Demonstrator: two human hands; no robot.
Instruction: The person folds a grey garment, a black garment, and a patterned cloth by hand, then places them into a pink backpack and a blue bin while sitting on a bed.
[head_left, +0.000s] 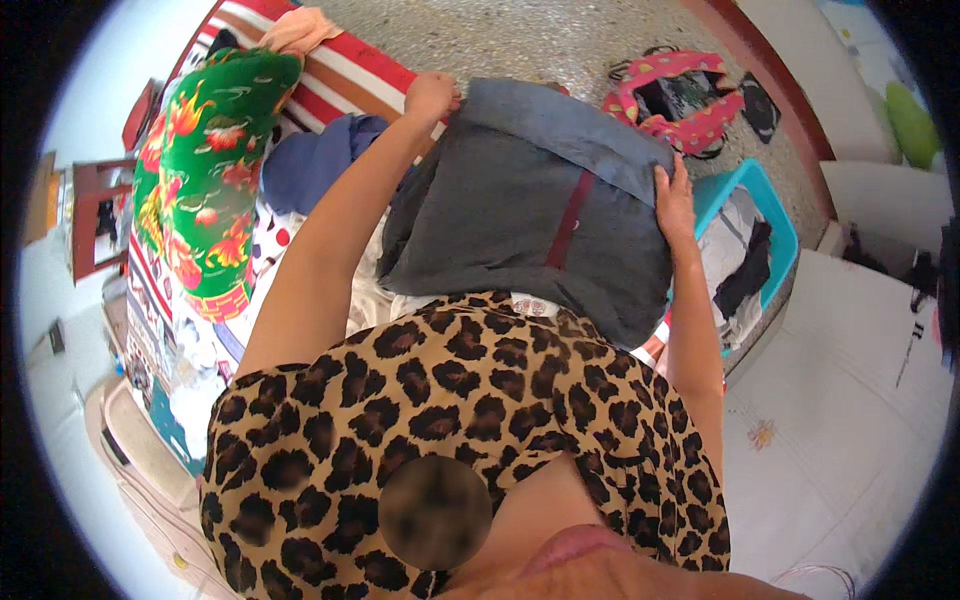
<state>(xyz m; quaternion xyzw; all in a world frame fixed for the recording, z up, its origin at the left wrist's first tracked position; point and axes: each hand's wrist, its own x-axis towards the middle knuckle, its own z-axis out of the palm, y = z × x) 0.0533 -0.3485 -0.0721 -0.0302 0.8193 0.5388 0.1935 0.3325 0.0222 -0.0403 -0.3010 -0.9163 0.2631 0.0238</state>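
Note:
A dark grey cloth garment (502, 202) with a dark red stripe lies spread before me, its far edge turned over to show a lighter blue-grey side. My left hand (431, 97) has its fingers closed at the far left corner of this cloth; whether they pinch it is hard to see. At the far right corner, my right hand (677, 196) lies along the edge, thumb on top and the other fingers partly hidden behind it. A folded blue cloth (311, 161) rests left of the garment, beside a green floral cushion (217, 172).
A turquoise basket (784, 232) holding white and black clothes stands at the right. On the speckled floor beyond lie a pink patterned bag (694, 64) and a black item (759, 109). A peach cloth (300, 28) lies on the striped sheet (360, 64); a plastic chair (139, 442) is at lower left.

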